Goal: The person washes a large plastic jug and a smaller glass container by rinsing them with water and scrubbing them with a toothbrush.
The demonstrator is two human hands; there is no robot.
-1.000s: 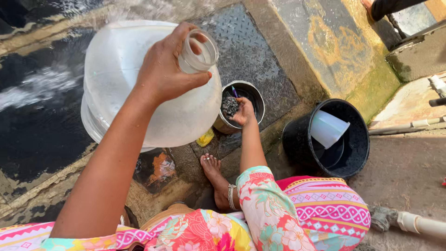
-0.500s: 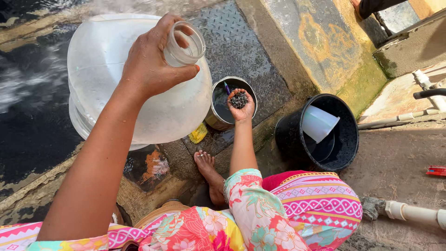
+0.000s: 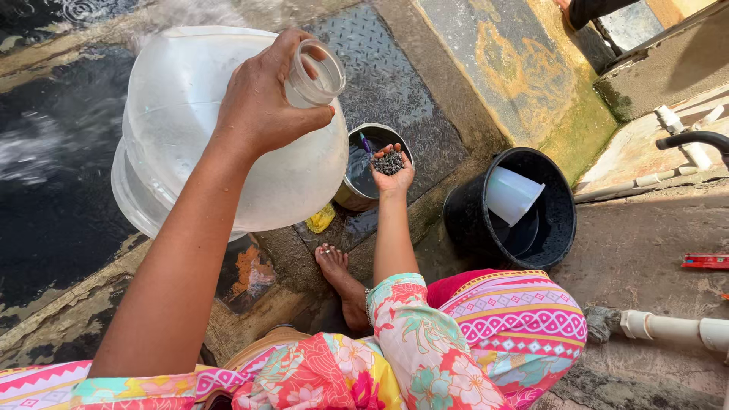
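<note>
While we tilt the big translucent water jug (image 3: 205, 144) over the wet ground, our left hand (image 3: 262, 106) grips its neck; our right hand (image 3: 391, 171) cups dark grit (image 3: 389, 162) above the steel pot (image 3: 363, 171).

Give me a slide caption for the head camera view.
Left hand grips the neck of a large clear water jug while the right hand cups dark grit over a small metal pot.

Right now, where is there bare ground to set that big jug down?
Bare patches: the metal tread plate beyond the small steel pot, and the concrete right of the black bucket. It is crowded around the bare foot, between pot, bucket and the jug that the left hand holds.
</note>
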